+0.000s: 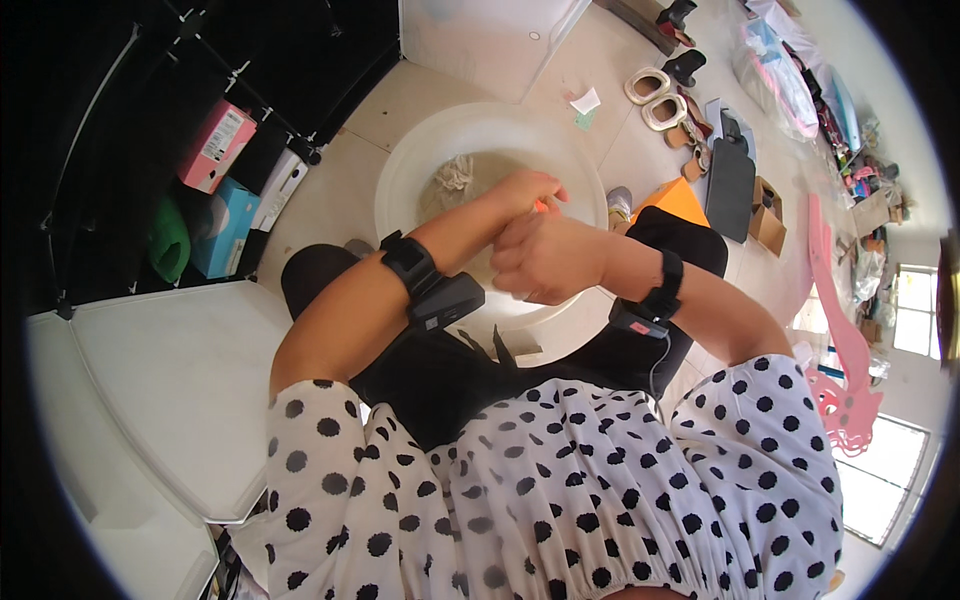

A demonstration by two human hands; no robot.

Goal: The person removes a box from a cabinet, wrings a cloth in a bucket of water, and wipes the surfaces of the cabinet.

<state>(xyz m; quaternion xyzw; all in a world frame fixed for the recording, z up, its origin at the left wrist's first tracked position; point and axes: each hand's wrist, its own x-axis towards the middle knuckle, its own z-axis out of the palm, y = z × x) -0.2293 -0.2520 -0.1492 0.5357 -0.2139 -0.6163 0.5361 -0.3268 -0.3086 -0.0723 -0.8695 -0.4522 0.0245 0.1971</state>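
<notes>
Over a large round white basin, my two hands are close together, the right one nearer to me. My left hand is bent at the wrist with its fingers curled. My right hand is closed like a fist. A small bright orange bit shows between the two hands; the rest of it is hidden, and I cannot tell what it is. Inside the basin, apart from my hands, lies a crumpled greyish-beige cloth in what looks like shallow, cloudy water.
Left stands a black rack holding a pink box, a blue box and a green roll. Beyond the basin is a translucent panel. Pale slip-on shoes, an orange box and an open cardboard box lie right.
</notes>
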